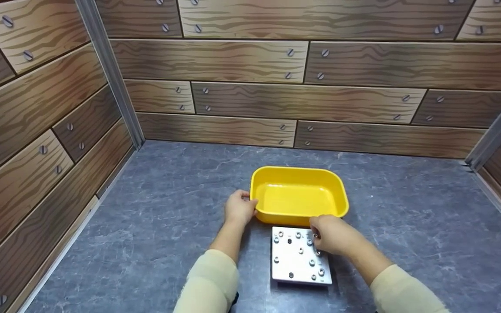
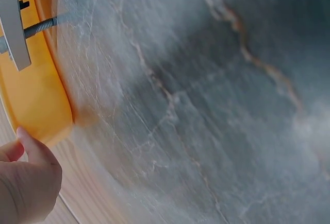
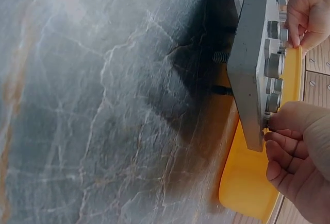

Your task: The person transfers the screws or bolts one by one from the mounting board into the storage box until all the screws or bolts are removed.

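Observation:
My left hand (image 1: 238,209) holds the left wall of a yellow plastic bin (image 1: 296,201), thumb at the rim; the left wrist view shows the thumb against its corner. In front of the bin stands a silver metal plate (image 1: 288,265) fitted with several socket-head bolts (image 3: 274,65). Their threaded ends (image 2: 38,28) stick out below the plate in both wrist views. My right hand (image 1: 334,234) pinches a bolt at the plate's far right corner between thumb and index finger, the other fingers curled. That bolt is mostly hidden by the fingers.
The bin's inside shows only bare yellow floor. Both things stand on a dark grey marble-patterned tabletop (image 1: 181,208). Wood-print panels (image 1: 250,100) close off the back and sides, with grey metal posts (image 1: 115,82) at the corners.

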`<state>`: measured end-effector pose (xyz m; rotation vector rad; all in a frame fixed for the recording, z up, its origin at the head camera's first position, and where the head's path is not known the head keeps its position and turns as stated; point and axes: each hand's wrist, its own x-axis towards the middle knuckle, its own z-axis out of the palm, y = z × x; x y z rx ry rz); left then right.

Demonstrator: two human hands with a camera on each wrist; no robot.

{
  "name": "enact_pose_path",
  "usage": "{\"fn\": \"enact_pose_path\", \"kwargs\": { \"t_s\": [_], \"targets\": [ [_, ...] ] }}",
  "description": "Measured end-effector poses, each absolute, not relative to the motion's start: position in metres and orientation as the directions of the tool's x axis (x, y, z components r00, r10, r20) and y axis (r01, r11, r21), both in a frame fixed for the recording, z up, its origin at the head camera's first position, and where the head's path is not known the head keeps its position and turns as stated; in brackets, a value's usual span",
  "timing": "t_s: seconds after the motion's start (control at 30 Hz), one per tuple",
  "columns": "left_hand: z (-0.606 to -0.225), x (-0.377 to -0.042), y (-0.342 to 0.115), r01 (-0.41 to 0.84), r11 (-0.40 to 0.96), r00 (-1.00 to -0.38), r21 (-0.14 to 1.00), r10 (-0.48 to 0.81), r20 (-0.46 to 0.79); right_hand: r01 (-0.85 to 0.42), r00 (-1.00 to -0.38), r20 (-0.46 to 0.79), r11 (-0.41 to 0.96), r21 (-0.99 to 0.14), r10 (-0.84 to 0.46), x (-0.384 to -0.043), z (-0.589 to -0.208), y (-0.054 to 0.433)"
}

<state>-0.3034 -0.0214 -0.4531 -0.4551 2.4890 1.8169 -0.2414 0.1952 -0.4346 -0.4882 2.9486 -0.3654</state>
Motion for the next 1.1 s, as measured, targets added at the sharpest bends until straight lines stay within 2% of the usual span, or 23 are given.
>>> {"fn": "enact_pose_path", "kwargs": {
  "t_s": [0.2, 0.5, 0.73, 0.87, 1.1],
  "targets": [
    [-0.452, -0.302, -0.021, -0.246, 0.274, -0.957, 0.93, -0.223, -0.188, -0.302, -0.941, -0.074, 0.916, -0.263, -0.331, -0.242, -0.436, 0.196],
    [-0.452, -0.303, -0.021, -0.24, 0.267, -0.958, 0.934, -0.221, -0.183, -0.289, -0.946, -0.047, 0.899, -0.33, -0.322, -0.243, -0.431, 0.2],
    [-0.452, -0.303, -0.022, -0.25, 0.275, -0.956, 0.928, -0.223, -0.191, -0.348, -0.928, 0.003, 0.864, -0.363, -0.372, -0.242, -0.428, 0.2],
    [-0.452, -0.303, -0.021, -0.253, 0.283, -0.955, 0.925, -0.229, -0.192, -0.353, -0.924, -0.007, 0.861, -0.367, -0.382, -0.242, -0.426, 0.201],
    [-0.453, -0.302, -0.022, -0.248, 0.293, -0.957, 0.923, -0.223, -0.186, -0.334, -0.935, 0.03, 0.85, -0.408, -0.353, -0.246, -0.418, 0.207]
  ]
}}
